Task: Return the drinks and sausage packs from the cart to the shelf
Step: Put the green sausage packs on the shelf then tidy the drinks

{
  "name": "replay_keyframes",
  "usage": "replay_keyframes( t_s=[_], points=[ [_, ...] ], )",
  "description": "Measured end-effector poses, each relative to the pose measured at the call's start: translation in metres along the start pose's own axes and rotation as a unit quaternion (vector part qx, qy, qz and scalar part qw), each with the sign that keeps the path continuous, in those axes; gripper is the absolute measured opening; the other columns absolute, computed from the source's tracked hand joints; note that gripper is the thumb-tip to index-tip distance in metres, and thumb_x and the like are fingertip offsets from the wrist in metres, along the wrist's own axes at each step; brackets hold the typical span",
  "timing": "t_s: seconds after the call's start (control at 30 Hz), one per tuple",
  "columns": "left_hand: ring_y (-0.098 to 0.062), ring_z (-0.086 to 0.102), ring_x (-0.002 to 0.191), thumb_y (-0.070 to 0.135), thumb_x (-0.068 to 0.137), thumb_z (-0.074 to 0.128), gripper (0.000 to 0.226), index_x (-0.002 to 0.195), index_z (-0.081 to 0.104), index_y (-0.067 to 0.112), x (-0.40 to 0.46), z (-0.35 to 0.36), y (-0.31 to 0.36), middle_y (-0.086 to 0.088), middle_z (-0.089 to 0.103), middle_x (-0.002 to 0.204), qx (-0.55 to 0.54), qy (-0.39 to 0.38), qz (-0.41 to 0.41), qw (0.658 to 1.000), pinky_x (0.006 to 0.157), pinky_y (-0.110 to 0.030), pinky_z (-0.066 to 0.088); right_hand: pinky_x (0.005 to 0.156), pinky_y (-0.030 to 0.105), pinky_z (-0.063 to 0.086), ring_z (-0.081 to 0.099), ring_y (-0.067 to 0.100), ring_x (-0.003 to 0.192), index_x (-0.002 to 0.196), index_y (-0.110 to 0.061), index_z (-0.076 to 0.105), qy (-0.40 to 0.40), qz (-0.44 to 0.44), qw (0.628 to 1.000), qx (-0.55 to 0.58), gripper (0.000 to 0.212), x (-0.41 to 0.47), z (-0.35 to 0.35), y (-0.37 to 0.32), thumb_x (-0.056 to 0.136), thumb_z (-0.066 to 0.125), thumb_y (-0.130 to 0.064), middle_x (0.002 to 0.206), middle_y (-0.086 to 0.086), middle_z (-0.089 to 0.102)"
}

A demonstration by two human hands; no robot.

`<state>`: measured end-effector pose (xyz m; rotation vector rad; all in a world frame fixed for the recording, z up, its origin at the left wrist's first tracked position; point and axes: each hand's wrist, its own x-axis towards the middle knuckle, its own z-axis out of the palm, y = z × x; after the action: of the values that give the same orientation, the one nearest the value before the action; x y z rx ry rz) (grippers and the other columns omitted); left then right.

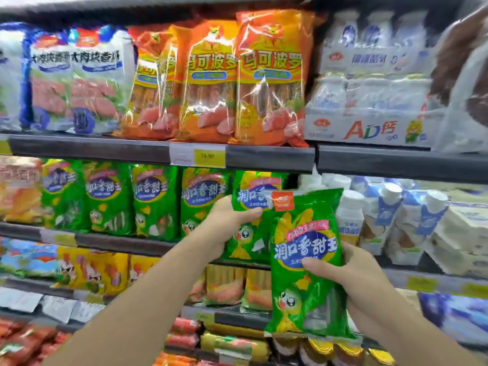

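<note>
The right hand [353,276] grips a green pack [306,262] by its right edge: the thumb lies across the front, just below the blue band of white characters, and the other fingers curl behind it at about 3 o'clock of the pack. The pack stands nearly upright in the air in front of the shelf [158,244], its top leaning slightly toward 1 o'clock. It is glossy green film with an orange label at the top left corner, yellow corn art above the band, a cartoon corn figure with big eyes low on the left, and a clear window at the lower right.

The left hand [227,223] grips a second pack [250,215] of the same kind at 10 o'clock of the first. Its thumb presses along the front under the blue band, pointing toward 3 o'clock, while the fingers wrap behind the left edge. This pack stands at the right end of the green row [132,202] on the shelf, and the held pack overlaps its right side.

At 12 o'clock, orange packs [237,80] fill the shelf above. At 3 o'clock stand white bottles [351,215] with blue labels.
</note>
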<state>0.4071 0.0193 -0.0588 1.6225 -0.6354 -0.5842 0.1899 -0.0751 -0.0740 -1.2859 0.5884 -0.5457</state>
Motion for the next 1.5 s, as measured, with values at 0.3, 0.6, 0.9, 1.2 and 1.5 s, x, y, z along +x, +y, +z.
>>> replay_keyframes(
  t_s=[0.3, 0.6, 0.9, 1.2, 1.5],
  points=[
    [-0.02, 0.044, 0.131, 0.022, 0.087, 0.074, 0.077, 0.15, 0.032, 0.009, 0.019, 0.029, 0.003, 0.005, 0.049, 0.128, 0.137, 0.084, 0.101, 0.982, 0.105, -0.037, 0.038, 0.06, 0.032, 0.061, 0.077, 0.028, 0.078, 0.103, -0.003, 0.069, 0.02, -0.012, 1.0, -0.013, 0.038, -0.007, -0.006, -0.003, 0.068, 0.081, 0.003, 0.091, 0.013, 0.079],
    [-0.04, 0.009, 0.15, 0.048, 0.068, 0.081, 0.123, 0.149, 0.012, -0.013, -0.002, 0.019, -0.041, -0.025, 0.01, 0.159, 0.651, 0.178, 0.328, 0.661, 0.12, -0.048, 0.025, 0.065, 0.035, 0.061, 0.077, 0.028, 0.084, 0.106, -0.004, 0.067, 0.005, -0.017, 1.0, -0.004, 0.051, 0.001, -0.005, -0.003, 0.059, 0.083, -0.006, 0.094, 0.012, 0.079],
    [-0.062, 0.0, 0.141, 0.002, 0.096, 0.041, 0.08, 0.135, -0.024, -0.025, 0.018, 0.022, -0.033, -0.042, 0.017, 0.151, 0.738, 0.136, 0.336, 0.569, 0.117, -0.059, 0.016, 0.067, 0.034, 0.062, 0.077, 0.026, 0.086, 0.11, -0.006, 0.065, -0.007, -0.025, 1.0, 0.011, 0.055, 0.016, 0.018, -0.001, 0.057, 0.083, -0.008, 0.096, 0.01, 0.079],
    [0.006, 0.065, 0.084, 0.038, 0.094, 0.052, 0.036, 0.12, 0.063, 0.016, -0.042, -0.027, -0.041, 0.019, 0.067, 0.091, 0.236, 0.149, 0.27, 0.921, 0.076, -0.012, 0.052, 0.087, 0.048, 0.059, 0.074, 0.034, 0.095, 0.11, -0.002, 0.067, 0.003, -0.051, 0.998, 0.047, 0.038, 0.063, 0.067, -0.002, 0.074, 0.08, 0.004, 0.103, 0.016, 0.077],
    [-0.021, 0.064, 0.109, 0.05, 0.083, 0.069, 0.09, 0.15, 0.023, 0.011, -0.035, -0.011, -0.045, -0.004, 0.063, 0.126, 0.425, 0.154, 0.183, 0.873, 0.081, -0.024, 0.048, 0.097, 0.047, 0.055, 0.07, 0.027, 0.106, 0.121, -0.011, 0.059, 0.043, -0.059, 0.994, -0.078, 0.049, 0.104, 0.096, -0.01, 0.078, 0.083, -0.009, 0.114, 0.007, 0.073]
  ],
)
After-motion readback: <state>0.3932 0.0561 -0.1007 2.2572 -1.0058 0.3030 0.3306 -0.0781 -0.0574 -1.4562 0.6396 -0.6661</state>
